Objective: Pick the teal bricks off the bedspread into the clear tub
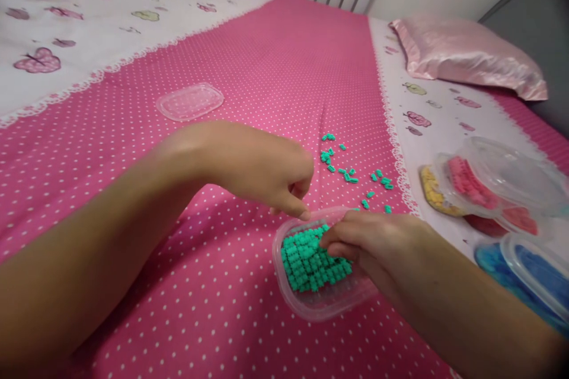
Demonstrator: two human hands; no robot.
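A clear plastic container holds many small green building blocks, packed close in rows. My right hand reaches over its right side, fingertips pinched together down among the green blocks; they appear to grip one, though the fingers partly hide it. Over the far left rim is my left hand, palm down. Its fingers curl loosely and the thumb stretches apart from them, its tip at the rim, with nothing seen between. Loose green blocks lie scattered on the bedspread just beyond the container.
A clear lid lies on the pink dotted bedspread at left. To the right stand lidded containers of yellow pieces, pink pieces and blue pieces. A pink satin pillow rests at the far right.
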